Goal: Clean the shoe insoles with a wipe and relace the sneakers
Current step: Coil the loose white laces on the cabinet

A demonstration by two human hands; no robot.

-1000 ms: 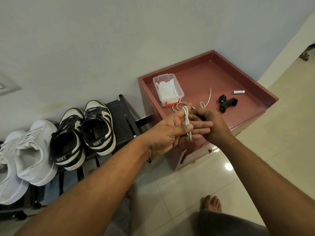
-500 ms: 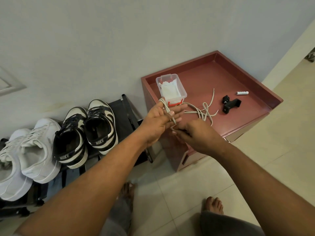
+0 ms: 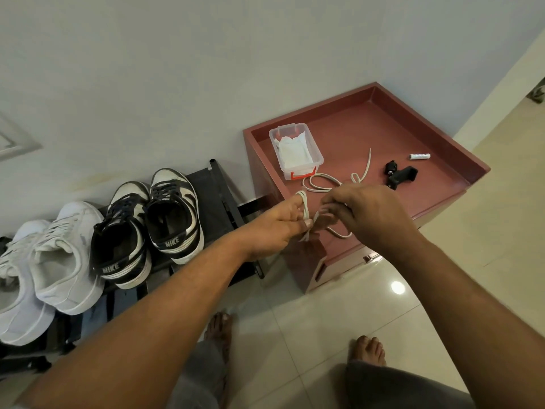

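Observation:
A cream shoelace trails across the red cabinet top and is wound in loops round the fingers of my left hand. My right hand pinches the lace just right of those fingers, over the cabinet's front edge. A clear plastic box with white wipes stands at the cabinet's back left. On the black shoe rack to the left sit a pair of black-and-white sneakers with dark laces and a pair of white sneakers.
A black clamp-like part and a small white tube lie on the cabinet's right side. The wall runs behind rack and cabinet. My bare feet stand on the glossy tiled floor below.
My right hand has kept moving round the left fingers, adding lace turns. More lace has left the cabinet top, and the view has shifted slightly.

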